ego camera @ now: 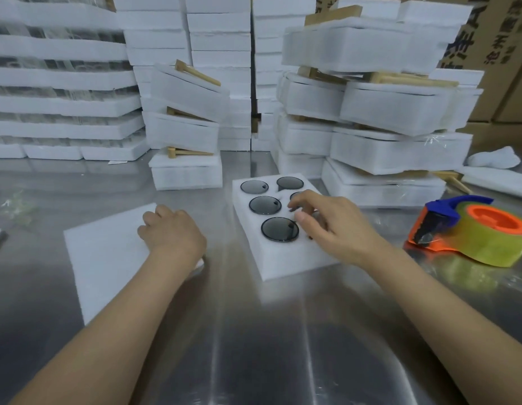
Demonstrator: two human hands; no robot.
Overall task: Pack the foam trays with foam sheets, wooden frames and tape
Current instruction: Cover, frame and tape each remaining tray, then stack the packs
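Foam tray [291, 264] is sitting on the metal table [253, 331] just ahead of the person, a thick white block with round pockets that are holding dark discs [265, 204]. The right hand [332, 226] is hovering over the tray's near right pockets, its fingers [293, 204] loosely bent and grasping nothing that shows, the tips touching or almost touching the foam. The left hand [172, 232] is resting on the right side of a thin foam sheet [107, 258] that is lying flat beside the tray; its fingers are curling down onto the sheet, but whether they are pinching the edge cannot be told. To the right, a tape dispenser [470, 229] is waiting on the table, well apart from the tray. Behind, stacks of packed trays [394, 153] are leaning, with wooden frames [195, 72] showing between them. The tray is probably handling as something light and springy, denting easily under hard fingertips, so holding it by its side walls with flat fingers is looking wise, keeping it level so the discs are not slipping out. The sheet is likely flopping when lifted, so taking it by one edge or two corners is looking best.
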